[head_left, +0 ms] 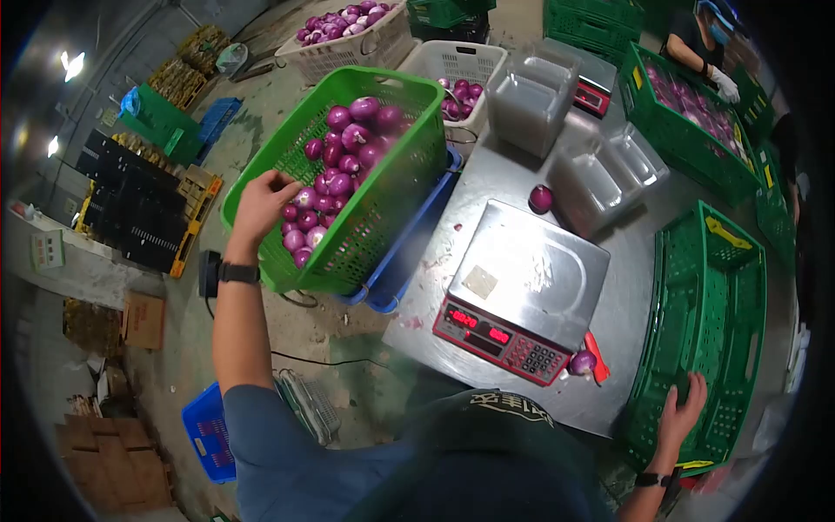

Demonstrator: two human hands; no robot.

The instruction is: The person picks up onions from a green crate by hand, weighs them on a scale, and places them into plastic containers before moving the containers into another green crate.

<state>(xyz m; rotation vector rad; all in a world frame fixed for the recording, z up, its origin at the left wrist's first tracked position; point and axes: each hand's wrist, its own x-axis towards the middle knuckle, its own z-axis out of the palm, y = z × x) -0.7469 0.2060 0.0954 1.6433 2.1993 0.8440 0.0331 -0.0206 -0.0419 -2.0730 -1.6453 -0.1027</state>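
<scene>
My left hand (261, 207) is over the near left side of a bright green basket (383, 217), its fingers loosely bent beside the red onions (339, 178) piled inside. It appears to hold nothing. On the right, my right hand (682, 412) is open, fingers apart, over the near end of a dark green crate (658, 304) whose visible floor is bare. Between them a digital scale (531, 270) with a lit red display stands on a metal table (417, 335), nothing on its pan except a small pale label.
Clear plastic trays (600, 178) stand behind the scale, near a loose red onion (540, 199). Another onion (582, 363) and a red-handled tool (598, 358) lie at the scale's right corner. A co-worker's gloved hand (724, 85) is at a filled crate (687, 117).
</scene>
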